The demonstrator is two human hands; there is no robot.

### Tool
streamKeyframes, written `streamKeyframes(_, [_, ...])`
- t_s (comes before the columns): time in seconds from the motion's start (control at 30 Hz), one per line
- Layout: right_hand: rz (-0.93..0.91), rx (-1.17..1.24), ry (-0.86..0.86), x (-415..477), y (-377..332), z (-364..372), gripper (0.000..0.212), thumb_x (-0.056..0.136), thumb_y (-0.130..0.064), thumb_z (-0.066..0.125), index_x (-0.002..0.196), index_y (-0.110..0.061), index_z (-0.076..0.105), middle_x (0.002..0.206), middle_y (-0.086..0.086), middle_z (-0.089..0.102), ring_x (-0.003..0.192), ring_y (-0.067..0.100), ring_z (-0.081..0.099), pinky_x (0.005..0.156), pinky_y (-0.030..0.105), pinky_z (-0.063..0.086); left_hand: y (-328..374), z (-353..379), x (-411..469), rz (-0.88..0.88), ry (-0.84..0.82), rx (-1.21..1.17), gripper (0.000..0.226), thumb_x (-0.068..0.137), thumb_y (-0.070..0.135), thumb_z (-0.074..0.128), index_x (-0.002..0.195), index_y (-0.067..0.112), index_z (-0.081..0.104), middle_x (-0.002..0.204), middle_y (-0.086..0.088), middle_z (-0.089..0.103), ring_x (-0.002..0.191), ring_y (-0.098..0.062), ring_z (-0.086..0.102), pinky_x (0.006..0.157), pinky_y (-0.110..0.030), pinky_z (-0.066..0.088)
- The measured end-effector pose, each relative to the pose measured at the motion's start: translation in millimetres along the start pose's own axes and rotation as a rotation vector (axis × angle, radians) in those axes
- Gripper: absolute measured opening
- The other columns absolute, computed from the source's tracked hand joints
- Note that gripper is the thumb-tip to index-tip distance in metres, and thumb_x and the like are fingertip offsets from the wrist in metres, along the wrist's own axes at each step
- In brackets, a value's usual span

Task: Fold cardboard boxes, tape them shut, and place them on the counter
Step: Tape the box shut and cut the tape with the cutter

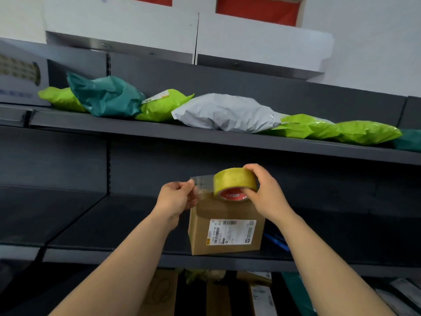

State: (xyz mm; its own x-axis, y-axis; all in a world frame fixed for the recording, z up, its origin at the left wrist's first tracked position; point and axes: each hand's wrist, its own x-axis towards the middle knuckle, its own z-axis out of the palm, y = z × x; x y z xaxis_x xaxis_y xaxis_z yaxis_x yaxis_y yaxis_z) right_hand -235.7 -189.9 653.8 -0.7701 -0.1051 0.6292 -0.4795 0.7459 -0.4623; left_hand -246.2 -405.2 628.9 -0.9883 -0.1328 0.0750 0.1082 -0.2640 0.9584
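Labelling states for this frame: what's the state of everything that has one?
cardboard box: upright on lower shelf, label toward camera.
tape roll: held above the cardboard box, partly unrolled.
tape strip: pulled out, stretched off the tape roll.
left hand: pinches the tape strip's end.
right hand: grips the tape roll.
mailer bags: lying along upper shelf.

On the upper shelf point(102, 124) ahead of you lie lime bags point(164, 103), a teal bag point(107, 96) and a grey bag point(227, 112), side by side.

Single head view, facing forward, close to dark shelves point(159, 256)
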Motion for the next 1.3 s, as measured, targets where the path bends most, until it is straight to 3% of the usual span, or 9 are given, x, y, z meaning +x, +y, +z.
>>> streamKeyframes(0.13, [0.009,-0.014,-0.076,21,14,16,0.049,0.085,-0.01,0.068,0.127,-0.028,0.05,0.12,-0.009,0.052,0.111,0.012,0.051,0.091,0.025,0.04,-14,-2,19,-0.07,0.069,-0.017,0.017,0.096,0.022,0.059,0.095,0.006,0.063,0.084,-0.009,0.067,0.082,-0.021,0.066,0.067,-0.031,0.055])
streamKeyframes(0.33, [0.113,0.141,-0.204,38,33,33,0.059,0.091,-0.025,0.065,0.143,-0.034,0.038,0.131,-0.008,0.051,0.119,0.01,0.051,0.101,0.028,0.041,-29,-5,35,-0.228,0.106,-0.185,0.015,0.096,0.015,0.058,0.085,0.005,0.062,0.074,-0.007,0.062,0.076,-0.02,0.063,0.069,-0.033,0.054])
streamKeyframes(0.5, [0.231,0.315,-0.262,43,43,42,0.062,0.085,-0.033,0.072,0.139,-0.034,0.044,0.115,-0.014,0.062,0.111,0.006,0.057,0.103,0.032,0.043,-40,-8,38,-0.334,0.105,-0.279,0.017,0.096,0.011,0.059,0.083,0.001,0.061,0.072,-0.008,0.059,0.072,-0.02,0.06,0.066,-0.032,0.052])
streamKeyframes(0.67, [0.274,0.442,-0.281,43,50,44,0.044,0.08,-0.023,0.076,0.119,-0.032,0.058,0.102,-0.007,0.072,0.103,0.01,0.065,0.103,0.043,0.047,-47,-8,38,-0.364,0.086,-0.347,0.017,0.096,0.011,0.059,0.081,0.002,0.06,0.07,-0.007,0.058,0.069,-0.018,0.059,0.06,-0.029,0.054])
streamKeyframes(0.8, [0.303,0.529,-0.307,43,54,45,0.049,0.08,-0.015,0.075,0.121,-0.032,0.055,0.103,-0.005,0.073,0.105,0.012,0.066,0.105,0.044,0.046,-50,-7,38,-0.371,0.097,-0.371,0.018,0.096,0.01,0.058,0.081,0.001,0.059,0.07,-0.008,0.058,0.068,-0.018,0.058,0.059,-0.027,0.052])
streamKeyframes(0.97, [0.335,0.587,-0.306,43,52,49,0.051,0.08,-0.021,0.075,0.123,-0.032,0.05,0.105,-0.005,0.074,0.109,0.015,0.065,0.106,0.046,0.044,-56,-8,39,-0.393,0.12,-0.445,0.015,0.095,0.006,0.057,0.083,-0.002,0.06,0.07,-0.01,0.056,0.067,-0.018,0.056,0.059,-0.028,0.053])
streamKeyframes(1.1, [0.331,0.577,-0.318,42,48,50,0.061,0.072,-0.038,0.074,0.127,-0.029,0.05,0.112,-0.006,0.071,0.112,0.015,0.063,0.106,0.047,0.044,-61,-9,40,-0.387,0.124,-0.379,0.015,0.095,0.009,0.06,0.083,0.0,0.061,0.065,-0.006,0.056,0.061,-0.014,0.055,0.047,-0.024,0.052])
streamKeyframes(1.3, [0.337,0.589,-0.313,37,50,51,0.056,0.061,-0.054,0.076,0.111,-0.048,0.051,0.12,-0.005,0.066,0.12,0.016,0.057,0.108,0.047,0.041,-69,-4,44,-0.342,0.107,-0.122,0.028,0.096,0.021,0.06,0.073,0.006,0.061,0.06,-0.002,0.053,0.056,-0.013,0.047,0.055,-0.025,0.046])
